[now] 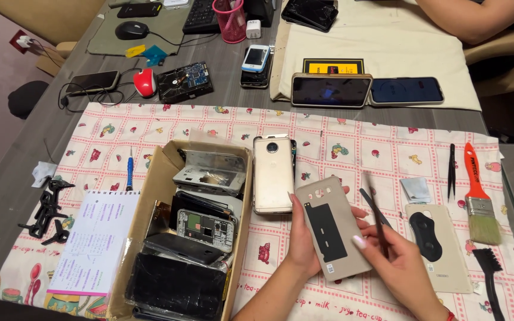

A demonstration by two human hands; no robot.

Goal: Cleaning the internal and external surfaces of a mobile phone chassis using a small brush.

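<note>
At the far left we see a cluster of small black plastic clips [47,211] on the bare grey table [25,154], then a white notepad with a pink bottom edge [93,242] lying on the pink-and-white checked cloth printed with small fruit [388,154]. Beside it stands an open brown cardboard box [150,196], its bottom end cut off by the frame, filled with dark glassy phone screens, a bare circuit board and a silvery metal frame piled too thickly to separate. Just right of the box lies a smooth gold phone with a round camera ring [273,173], face down. Our left hand [304,238] grips the beige plastic phone back cover with a black rectangular patch inside [331,229] from its left edge, fingers curled behind it where we cannot see them, thumb on the rim. Our right hand [397,261] pinches thin dark metal tweezers [376,214], blurred at the tip, over the cover's right side; one finger touches the cover's edge. Farther right rest another beige back cover with a black camera cutout [438,246], black pointed tweezers [451,169], an orange-handled bristle paintbrush [480,196] and a black brush [490,273] partly cut off below.
</note>
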